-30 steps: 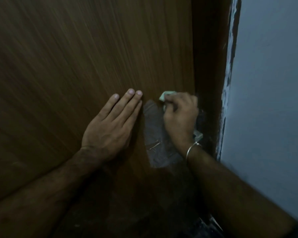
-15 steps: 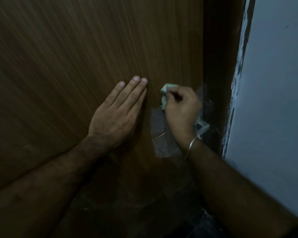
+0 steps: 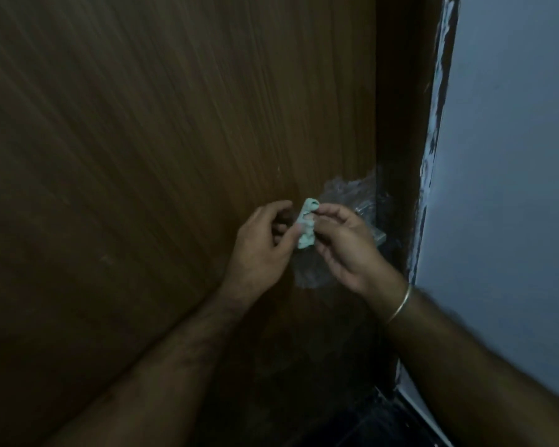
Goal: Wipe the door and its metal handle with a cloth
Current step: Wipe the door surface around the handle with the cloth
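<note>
pale green cloth point(image 3: 306, 228) pinched between left hand point(image 3: 261, 250) and right hand point(image 3: 346, 250), no writing legible.

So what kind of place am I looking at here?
Probably an indoor doorway in a home or similar building, dimly lit. A brown wood-grain door fills the view, its metal handle sits by a dark frame, and a pale painted wall adjoins it.

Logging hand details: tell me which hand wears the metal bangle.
The right hand, nearest the grey wall; a thin bangle circles its wrist. The left hand has a bare wrist.
</note>
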